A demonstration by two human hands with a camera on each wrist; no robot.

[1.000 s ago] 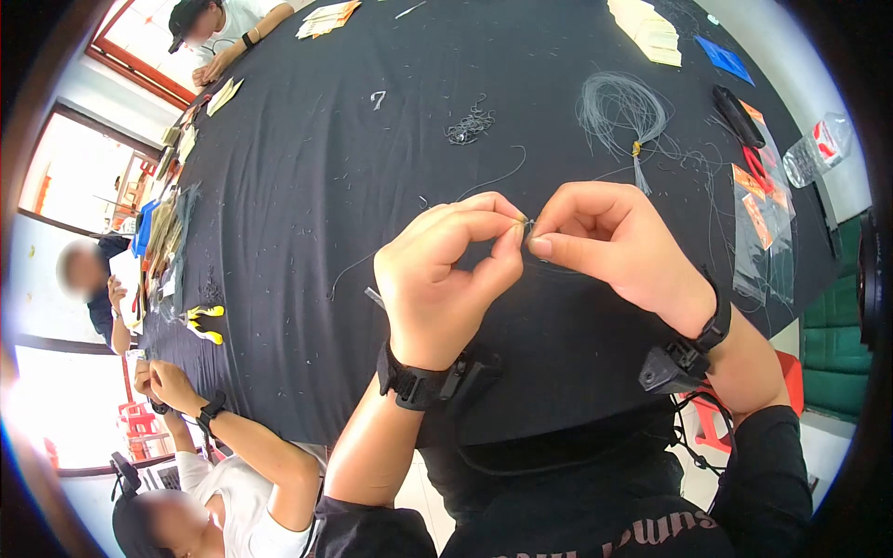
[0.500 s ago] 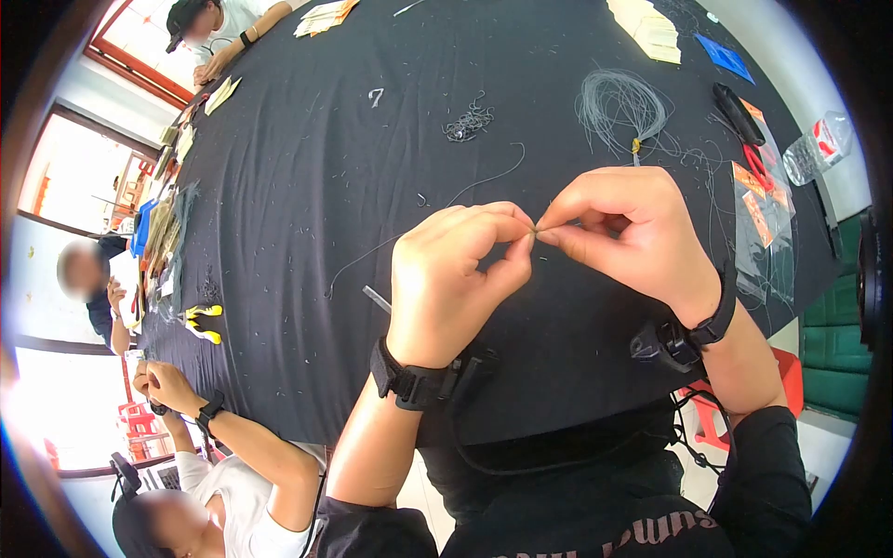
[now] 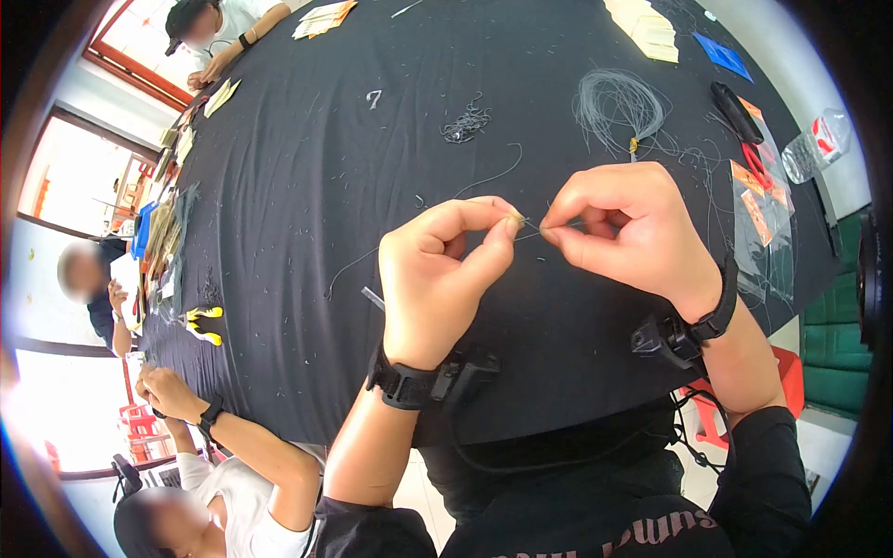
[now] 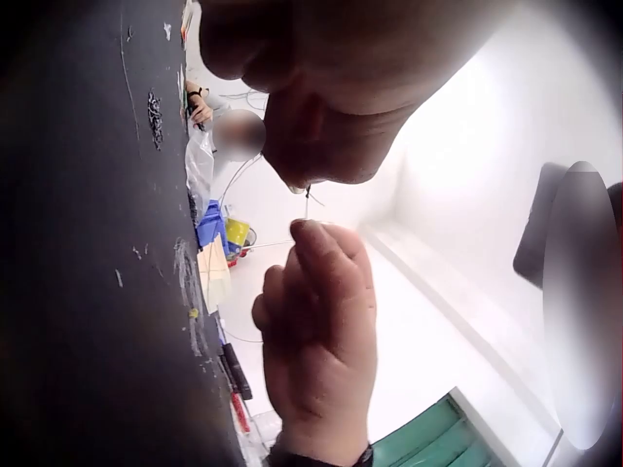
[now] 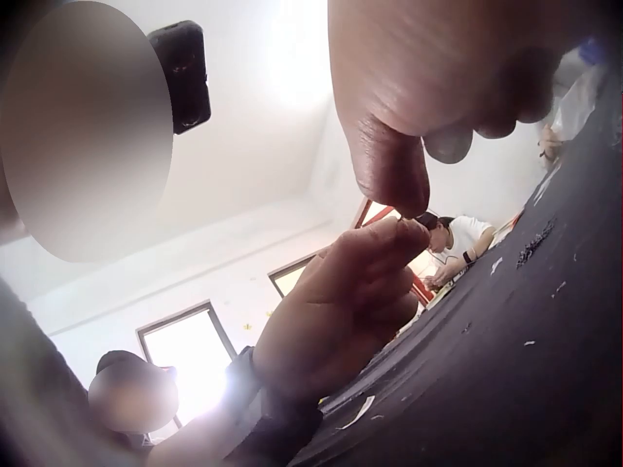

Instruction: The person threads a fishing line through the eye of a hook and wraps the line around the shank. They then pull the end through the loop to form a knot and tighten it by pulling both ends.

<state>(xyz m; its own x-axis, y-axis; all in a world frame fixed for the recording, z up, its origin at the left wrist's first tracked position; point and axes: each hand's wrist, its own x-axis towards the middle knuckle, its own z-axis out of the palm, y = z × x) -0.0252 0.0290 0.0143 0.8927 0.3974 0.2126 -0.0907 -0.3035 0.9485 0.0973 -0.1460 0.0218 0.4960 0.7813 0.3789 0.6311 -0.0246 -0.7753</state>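
Note:
Over the black cloth, my left hand [image 3: 437,284] pinches a tiny dark fish hook [image 4: 309,194] between thumb and forefinger; the fingertips hide most of it. My right hand [image 3: 637,237] pinches thin fishing line [image 3: 530,233] a short distance to the right, thumb against forefinger. A short stretch of that line spans the small gap between both sets of fingertips. Beyond the hands lies a heap of dark hooks [image 3: 466,124]. To its right is a coil of clear line [image 3: 621,100], bound with a yellow tie.
Yellow-handled pliers [image 3: 206,325] lie to the left. At the right are a black pouch [image 3: 738,115], red-handled scissors [image 3: 754,167], plastic packets [image 3: 750,237] and a bottle [image 3: 819,149]. Pale cards [image 3: 644,33] sit at the back. Other people sit along the left side.
Half a second ago the fingertips of both hands met. Now the left hand has shifted a little left, and line shows in the gap between them.

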